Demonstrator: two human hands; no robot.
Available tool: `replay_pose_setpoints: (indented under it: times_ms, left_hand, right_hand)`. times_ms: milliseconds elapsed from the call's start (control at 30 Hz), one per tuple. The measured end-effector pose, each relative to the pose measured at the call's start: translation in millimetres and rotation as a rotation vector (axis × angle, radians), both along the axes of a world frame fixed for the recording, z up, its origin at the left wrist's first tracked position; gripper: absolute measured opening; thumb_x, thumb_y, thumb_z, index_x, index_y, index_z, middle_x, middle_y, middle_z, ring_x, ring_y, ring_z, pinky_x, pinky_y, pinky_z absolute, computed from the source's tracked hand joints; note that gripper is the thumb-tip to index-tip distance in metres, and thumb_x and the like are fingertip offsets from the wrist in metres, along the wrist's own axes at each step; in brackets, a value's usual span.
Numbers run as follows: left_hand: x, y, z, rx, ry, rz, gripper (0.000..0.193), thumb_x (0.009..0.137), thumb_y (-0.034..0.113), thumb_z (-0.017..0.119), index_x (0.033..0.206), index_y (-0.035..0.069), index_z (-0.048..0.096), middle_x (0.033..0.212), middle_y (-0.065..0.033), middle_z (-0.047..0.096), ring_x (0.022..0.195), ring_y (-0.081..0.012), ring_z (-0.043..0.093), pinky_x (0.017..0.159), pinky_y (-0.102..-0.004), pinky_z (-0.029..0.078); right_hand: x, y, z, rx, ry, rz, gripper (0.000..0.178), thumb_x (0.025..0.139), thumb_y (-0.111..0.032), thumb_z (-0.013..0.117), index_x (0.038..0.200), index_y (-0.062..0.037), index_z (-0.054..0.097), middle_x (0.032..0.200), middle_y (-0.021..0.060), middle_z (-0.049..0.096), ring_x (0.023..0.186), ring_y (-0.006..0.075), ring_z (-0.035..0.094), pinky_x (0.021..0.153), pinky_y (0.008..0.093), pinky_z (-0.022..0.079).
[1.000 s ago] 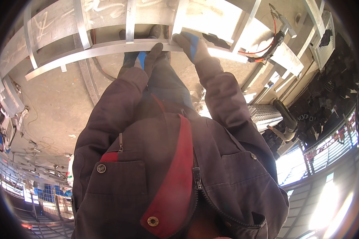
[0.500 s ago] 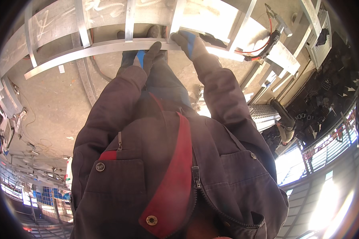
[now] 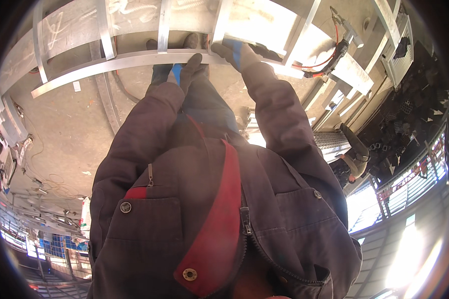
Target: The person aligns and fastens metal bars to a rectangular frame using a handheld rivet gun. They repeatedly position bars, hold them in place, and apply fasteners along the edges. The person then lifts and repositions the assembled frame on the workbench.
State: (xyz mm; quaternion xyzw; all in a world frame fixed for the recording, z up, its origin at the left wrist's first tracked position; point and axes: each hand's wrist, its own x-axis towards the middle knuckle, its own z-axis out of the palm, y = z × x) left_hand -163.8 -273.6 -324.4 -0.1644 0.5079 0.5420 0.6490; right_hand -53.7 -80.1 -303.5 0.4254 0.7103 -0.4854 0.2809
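Note:
A grey metal frame of flat bars [image 3: 110, 64] lies on the concrete floor in front of my feet. My left hand [image 3: 187, 72], in a grey and blue glove, reaches down with fingers stretched out and its tips touching the long front bar. My right hand [image 3: 232, 52], in the same kind of glove, is closed over the frame where an upright cross bar [image 3: 219, 22] meets the long bar. My dark work jacket with its red collar fills the lower half of the view and hides my legs.
An orange hose with a tool [image 3: 334, 50] lies on the frame at the upper right. Another person [image 3: 351, 159] crouches at the right beside a metal grating [image 3: 329, 142]. Cables [image 3: 30, 149] and gear lie on the floor at the left.
My right hand has shifted slightly further along the frame toward the cross bar. My left hand stays at the long bar.

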Motion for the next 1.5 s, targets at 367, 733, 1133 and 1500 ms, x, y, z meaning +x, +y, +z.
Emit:
replay_pose_setpoints:
  times_ms: [367, 733, 1133, 1500]
  left_hand:
    - [0, 2, 0, -0.004, 0.004, 0.017, 0.050, 0.104, 0.023, 0.063, 0.141, -0.008, 0.048, 0.134, -0.0221, 0.060, 0.118, -0.0295, 0.066, 0.102, -0.0350, 0.060]
    - [1, 4, 0, -0.017, 0.008, 0.003, 0.052, 0.104, 0.026, 0.062, 0.142, -0.007, 0.048, 0.136, -0.0219, 0.059, 0.119, -0.0296, 0.066, 0.103, -0.0352, 0.059]
    - [3, 1, -6, 0.018, 0.011, -0.015, 0.055, 0.106, 0.028, 0.060, 0.144, -0.008, 0.046, 0.139, -0.0230, 0.057, 0.125, -0.0321, 0.063, 0.107, -0.0374, 0.056]
    - [14, -13, -43, -0.039, -0.032, -0.055, 0.059, 0.106, 0.035, 0.059, 0.148, -0.004, 0.046, 0.143, -0.0242, 0.057, 0.129, -0.0348, 0.060, 0.112, -0.0383, 0.051]
  right_hand:
    - [-10, 7, -8, -0.098, -0.077, 0.009, 0.050, 0.097, -0.055, 0.063, 0.126, -0.0155, 0.073, 0.111, 0.0102, 0.075, 0.097, 0.0245, 0.068, 0.094, 0.0392, 0.052]
    - [-9, 8, -7, -0.117, -0.031, -0.050, 0.047, 0.096, -0.051, 0.067, 0.125, -0.0148, 0.075, 0.106, 0.0088, 0.075, 0.095, 0.0209, 0.067, 0.091, 0.0385, 0.052]
    - [-3, 10, -22, -0.131, -0.038, 0.022, 0.053, 0.096, -0.056, 0.060, 0.127, -0.0150, 0.073, 0.114, 0.0125, 0.075, 0.107, 0.0260, 0.068, 0.098, 0.0398, 0.049]
    - [-11, 7, -14, 0.015, -0.058, 0.194, 0.055, 0.099, -0.057, 0.055, 0.128, -0.0137, 0.072, 0.116, 0.0163, 0.074, 0.107, 0.0304, 0.069, 0.097, 0.0428, 0.050]
